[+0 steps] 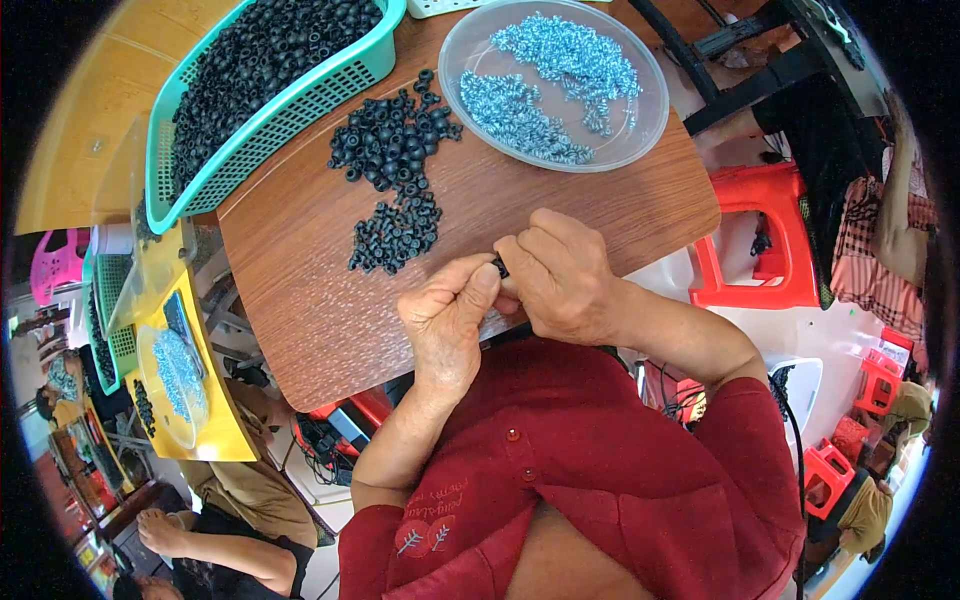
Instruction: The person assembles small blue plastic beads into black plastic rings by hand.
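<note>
One small black piece [501, 267] sits above the near edge of your wooden table [305, 320], pinched in your left hand [448, 312]; your curled right hand [565, 275] adjoins it, its hold hard to tell. Loose black rings [395, 233] lie left. Steady, even pressure should prevent slipping.

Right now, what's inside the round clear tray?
Heaps of small, shiny blue pieces lie in the round clear tray, with part of its bottom showing around them. Anything beneath the heaps is covered, so I can't tell what lies there.
</note>
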Available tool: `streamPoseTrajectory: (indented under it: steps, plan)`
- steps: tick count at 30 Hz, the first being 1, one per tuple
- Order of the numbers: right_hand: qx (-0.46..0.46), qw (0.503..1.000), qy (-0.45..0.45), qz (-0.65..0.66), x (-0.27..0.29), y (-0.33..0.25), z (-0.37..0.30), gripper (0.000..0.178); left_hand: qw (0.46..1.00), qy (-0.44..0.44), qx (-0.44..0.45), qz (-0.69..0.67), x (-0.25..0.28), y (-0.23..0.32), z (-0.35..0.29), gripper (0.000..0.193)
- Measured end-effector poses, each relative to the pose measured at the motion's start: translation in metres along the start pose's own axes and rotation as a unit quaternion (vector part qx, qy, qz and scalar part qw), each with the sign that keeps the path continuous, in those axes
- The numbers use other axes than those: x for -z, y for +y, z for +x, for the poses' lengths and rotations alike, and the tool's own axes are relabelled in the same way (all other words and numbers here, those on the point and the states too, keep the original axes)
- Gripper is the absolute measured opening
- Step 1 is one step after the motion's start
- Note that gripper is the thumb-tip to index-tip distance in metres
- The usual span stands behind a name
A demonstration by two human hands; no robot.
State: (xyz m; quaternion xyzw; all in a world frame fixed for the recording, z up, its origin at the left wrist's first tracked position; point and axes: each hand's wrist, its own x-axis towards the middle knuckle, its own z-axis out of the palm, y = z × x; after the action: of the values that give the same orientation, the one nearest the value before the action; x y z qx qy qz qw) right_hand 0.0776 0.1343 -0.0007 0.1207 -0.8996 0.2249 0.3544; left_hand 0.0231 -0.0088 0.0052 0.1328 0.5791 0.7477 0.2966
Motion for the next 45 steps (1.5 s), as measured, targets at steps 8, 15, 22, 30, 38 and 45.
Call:
streamPoseTrajectory:
  steps: [8,15,22,30,38,45]
  plan:
    - [0.002,1.0,-0.01,0.029,0.003,0.0,0.005,0.033,1.0,0.011,-0.016,-0.011,-0.002,0.01,0.002,0.019]
    - [-0.073,0.994,0.014,0.083,0.002,-0.001,0.016,0.038,0.996,-0.002,0.018,-0.084,0.009,0.014,0.01,0.02]
    - [-0.035,0.998,-0.011,0.054,0.001,0.0,0.011,0.033,0.998,0.004,-0.004,-0.06,0.007,0.012,0.01,0.02]
    - [0.019,0.998,-0.027,-0.053,0.0,-0.003,0.012,0.012,0.989,0.006,-0.063,0.134,0.011,0.003,0.008,0.015]
    - [0.035,0.997,-0.051,-0.042,0.007,-0.005,0.009,0.014,0.995,0.001,-0.017,0.103,0.007,-0.002,0.004,0.015]
    - [0.01,0.998,-0.055,0.023,0.018,0.015,0.018,0.03,0.965,-0.024,-0.085,0.246,0.014,0.015,0.015,0.017]
